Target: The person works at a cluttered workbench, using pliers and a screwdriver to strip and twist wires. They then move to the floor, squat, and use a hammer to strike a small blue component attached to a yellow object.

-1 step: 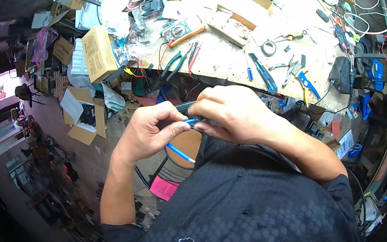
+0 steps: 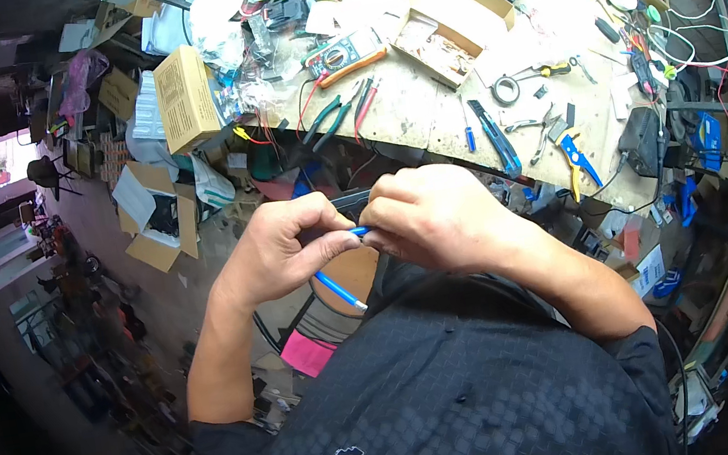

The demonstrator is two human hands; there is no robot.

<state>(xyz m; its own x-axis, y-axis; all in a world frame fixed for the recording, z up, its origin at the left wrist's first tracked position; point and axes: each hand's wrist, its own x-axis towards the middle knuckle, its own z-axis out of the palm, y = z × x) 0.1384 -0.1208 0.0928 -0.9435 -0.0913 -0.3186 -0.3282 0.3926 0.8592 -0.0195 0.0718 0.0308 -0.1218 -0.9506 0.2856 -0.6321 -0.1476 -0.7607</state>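
Note:
My left hand (image 2: pixel 284 249) pinches a blue cable (image 2: pixel 336 290) between thumb and fingers; its lower length hangs down to a pale tip. My right hand (image 2: pixel 428 218) is closed on the same cable just beside my left thumb, with its curled fingers hiding part of it. A dark strip (image 2: pixel 349 201) shows behind the fingers of both hands; what it is, I cannot make out. Both hands are held in front of my dark shirt, off the near edge of the workbench.
The workbench (image 2: pixel 424 124) carries pliers (image 2: pixel 328 115), a multimeter (image 2: pixel 339 57), a utility knife (image 2: pixel 494 137), a wire stripper (image 2: pixel 578 160) and open boxes. A stool (image 2: pixel 343 273) stands below my hands. An open carton (image 2: pixel 184 221) sits at left; tangled cables hang at right.
My right fingers have shifted slightly on the blue cable, closing in toward my left thumb. Otherwise the view looks the same.

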